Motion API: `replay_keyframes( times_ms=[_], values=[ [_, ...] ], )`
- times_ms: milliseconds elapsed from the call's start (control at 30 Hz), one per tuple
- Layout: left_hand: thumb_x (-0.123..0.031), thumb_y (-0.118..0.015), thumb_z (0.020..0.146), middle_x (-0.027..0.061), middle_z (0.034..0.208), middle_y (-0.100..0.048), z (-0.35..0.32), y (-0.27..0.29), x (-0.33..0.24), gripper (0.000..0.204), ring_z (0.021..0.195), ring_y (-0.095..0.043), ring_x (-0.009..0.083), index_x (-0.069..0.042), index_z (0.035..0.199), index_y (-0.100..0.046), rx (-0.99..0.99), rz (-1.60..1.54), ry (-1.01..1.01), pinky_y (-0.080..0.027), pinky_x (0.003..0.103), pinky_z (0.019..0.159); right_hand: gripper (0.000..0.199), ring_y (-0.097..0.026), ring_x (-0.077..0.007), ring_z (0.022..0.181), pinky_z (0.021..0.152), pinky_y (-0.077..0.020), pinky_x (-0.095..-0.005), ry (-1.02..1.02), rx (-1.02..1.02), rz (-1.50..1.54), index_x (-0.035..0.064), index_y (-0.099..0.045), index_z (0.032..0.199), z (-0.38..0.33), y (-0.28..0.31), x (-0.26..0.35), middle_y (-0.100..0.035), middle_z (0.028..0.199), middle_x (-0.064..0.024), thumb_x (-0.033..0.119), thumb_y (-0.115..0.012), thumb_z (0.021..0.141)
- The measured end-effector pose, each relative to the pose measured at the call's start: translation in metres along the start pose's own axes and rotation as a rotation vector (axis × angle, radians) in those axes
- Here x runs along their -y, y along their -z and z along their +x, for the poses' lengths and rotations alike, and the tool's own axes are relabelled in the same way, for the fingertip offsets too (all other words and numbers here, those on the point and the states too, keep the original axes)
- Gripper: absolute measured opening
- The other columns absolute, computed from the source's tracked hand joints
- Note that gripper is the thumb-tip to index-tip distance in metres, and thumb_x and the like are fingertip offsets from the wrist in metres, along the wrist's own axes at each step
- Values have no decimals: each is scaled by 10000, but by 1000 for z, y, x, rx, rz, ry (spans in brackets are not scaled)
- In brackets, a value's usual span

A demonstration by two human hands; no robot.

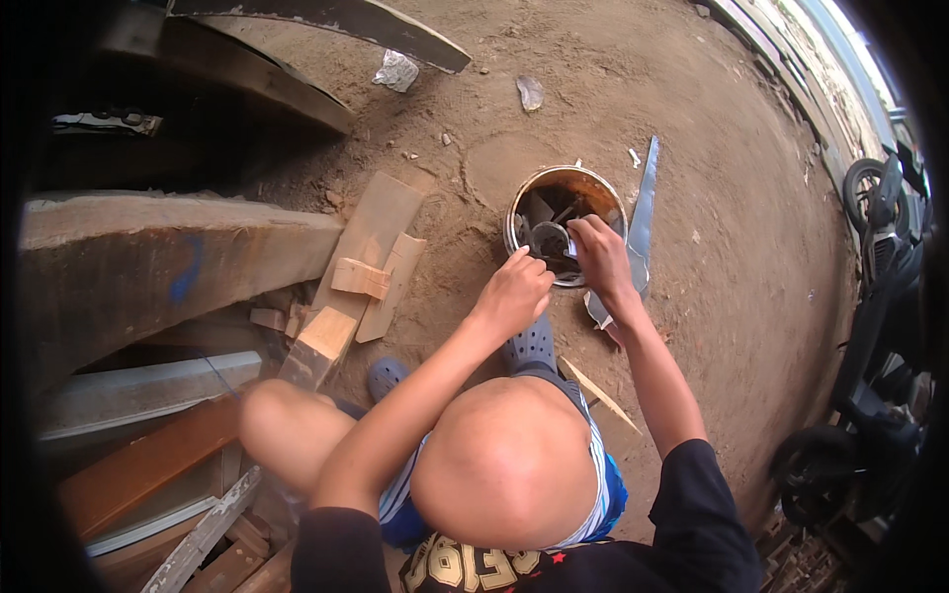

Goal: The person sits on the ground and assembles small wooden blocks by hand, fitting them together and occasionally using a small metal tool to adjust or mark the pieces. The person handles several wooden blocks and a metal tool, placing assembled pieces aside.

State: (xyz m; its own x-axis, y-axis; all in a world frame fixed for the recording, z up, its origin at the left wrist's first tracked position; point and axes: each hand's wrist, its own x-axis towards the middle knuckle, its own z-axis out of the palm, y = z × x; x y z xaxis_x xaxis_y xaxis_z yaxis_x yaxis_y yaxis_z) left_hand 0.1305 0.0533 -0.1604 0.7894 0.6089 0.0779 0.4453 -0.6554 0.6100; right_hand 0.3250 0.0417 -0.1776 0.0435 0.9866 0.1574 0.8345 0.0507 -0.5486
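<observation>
The bucket [573,176] stands upright on the dirt ground [732,287], at twelve o'clock from the nearer shoe [531,348], with a jumble of dark pieces [539,208] inside, among them a round, cup-like one [550,239] near the middle. The likeliest trouble is a nick to the skin: some of those pieces look thin and hard-edged, and rummaging by feel among them could catch a fingertip. A hard pull on a wedged piece, or weight on the rim, could tip the bucket towards six o'clock, onto the shoe. The handsaw [645,208], lying just beside it at three o'clock, might scrape the right wrist if that arm swung outward. As for pose, the left hand [514,290] sits at the seven o'clock edge, knuckles up, its fingers bent and close together; whether they grip anything I cannot tell. The right hand [602,259] comes over the rim at four o'clock, wrist above the edge, fingers narrow and pointing down inside, beside a small pale bit [571,250] which they may or may not be pinching
</observation>
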Motion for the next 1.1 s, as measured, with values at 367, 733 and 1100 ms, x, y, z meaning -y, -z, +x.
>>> replay_keyframes(
  times_ms=[367, 733, 1100],
  values=[
    [-117, -696, 772, 136, 865, -594, -1, -4, -2, 162, 933, -597, 303, -20, 881, -626, -45, -12, 12, -373, 453, 1082, 106, -662, -367, 829, 716, -522, -413, -131, -119, 1, -28, -648, 948, -10, 20, 3, -661, 885, -202, 25, -603, 867],
    [-113, -701, 764, 145, 883, -597, -1, -7, -2, 167, 947, -596, 308, -15, 885, -639, -70, -54, 28, -371, 451, 1087, 164, -669, -316, 723, 698, -529, -380, -164, 175, -11, -7, -680, 871, 9, 35, -10, -671, 747, -160, 58, -670, 721],
    [-101, -711, 745, 149, 873, -599, 0, -6, -2, 179, 936, -596, 313, -11, 883, -643, -74, -75, 30, -368, 458, 1091, 149, -625, -344, 870, 725, -513, -445, -31, 247, -221, 35, -663, 896, 28, 5, -7, -609, 862, -166, 41, -580, 773]
  ],
)
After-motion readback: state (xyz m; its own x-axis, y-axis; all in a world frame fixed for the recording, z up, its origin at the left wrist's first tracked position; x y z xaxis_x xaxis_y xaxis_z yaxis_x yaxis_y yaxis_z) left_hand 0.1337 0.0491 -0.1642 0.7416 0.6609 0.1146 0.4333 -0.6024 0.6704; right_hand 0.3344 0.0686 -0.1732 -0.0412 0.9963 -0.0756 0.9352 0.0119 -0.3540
